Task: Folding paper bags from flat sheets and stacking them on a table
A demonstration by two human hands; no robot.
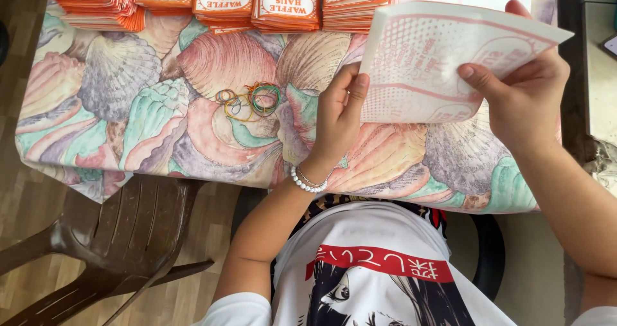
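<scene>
Both hands hold one flat paper sheet (443,59), white with a pink printed pattern, lifted above the table in the upper right of the frame and tilted so its printed face turns toward the camera. The left hand (339,110) pinches the sheet's left edge near the middle of the frame, fingers curled close against the paper, a bead bracelet (307,182) around the wrist. The right hand (527,88) grips the sheet's right side, thumb on the front and fingers wrapped behind the upper right corner. The sheet's lower edge hangs above the cloth with nothing under it. The table (128,126) is covered with a cloth printed with large seashells; its near edge runs across the middle of the frame and drops off at the left corner. A small heap of coloured rubber bands (249,101) lies on the cloth just left of the left hand, apart from it. Along the top edge, stacks of orange-and-white paper bags (225,1) sit in a row against the far side of the table. Between those stacks and the near edge the cloth lies bare at left. A brown plastic chair (122,236) stands below the table's left corner, in the lower left.
</scene>
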